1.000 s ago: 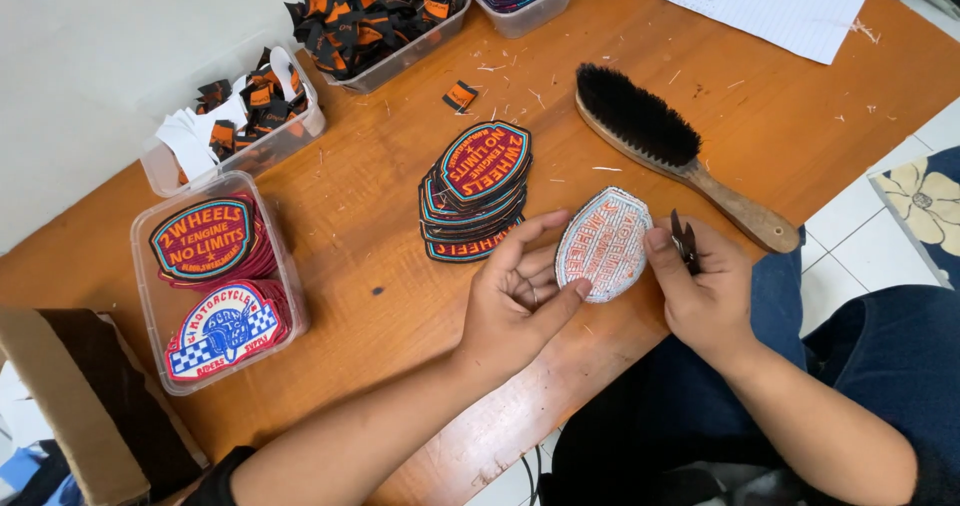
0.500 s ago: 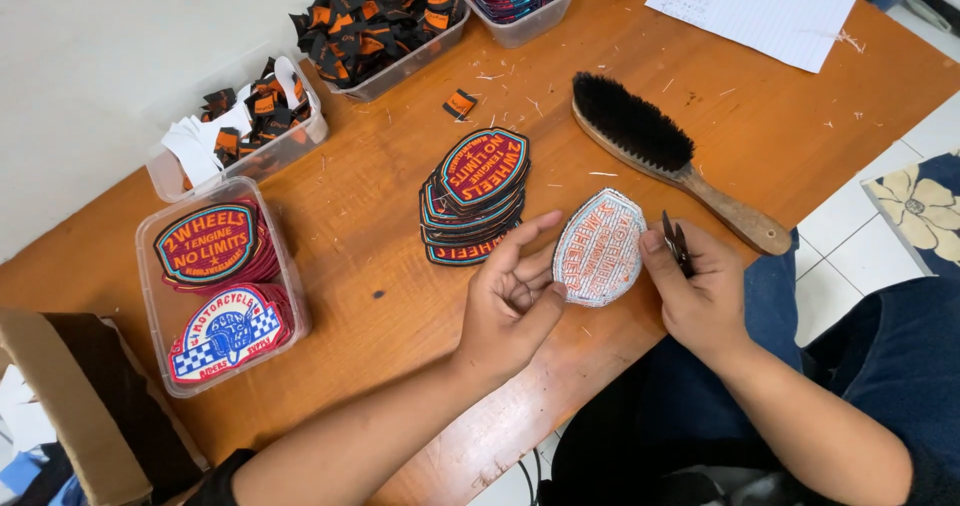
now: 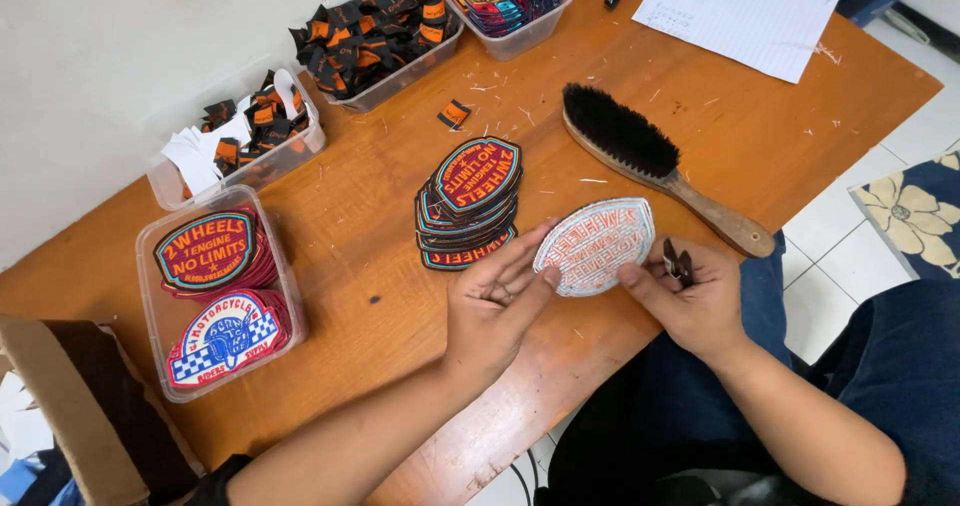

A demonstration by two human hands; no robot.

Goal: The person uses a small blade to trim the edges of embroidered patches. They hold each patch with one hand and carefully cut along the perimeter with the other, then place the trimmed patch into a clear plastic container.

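Note:
Both my hands hold one oval embroidered patch [image 3: 594, 245] with its pale back side turned up, just above the wooden table's [image 3: 380, 216] front edge. My left hand [image 3: 495, 301] pinches the patch's left rim with fingers and thumb. My right hand [image 3: 690, 296] grips its right rim, and a small dark snipping tool [image 3: 677, 262] rests tucked in that hand. A stack of dark oval patches [image 3: 468, 202] with red and orange stitching lies just left of the held patch.
A wooden brush [image 3: 655, 164] with black bristles lies behind my right hand. A clear tub [image 3: 222, 291] at the left holds two patch piles. Further tubs of small orange-black labels [image 3: 375, 26] line the back edge. A white sheet [image 3: 745, 11] lies at the back right.
The held patch has been turned from nearly upright to lying lengthwise between my hands. Both hands stay at the same place by the table edge.

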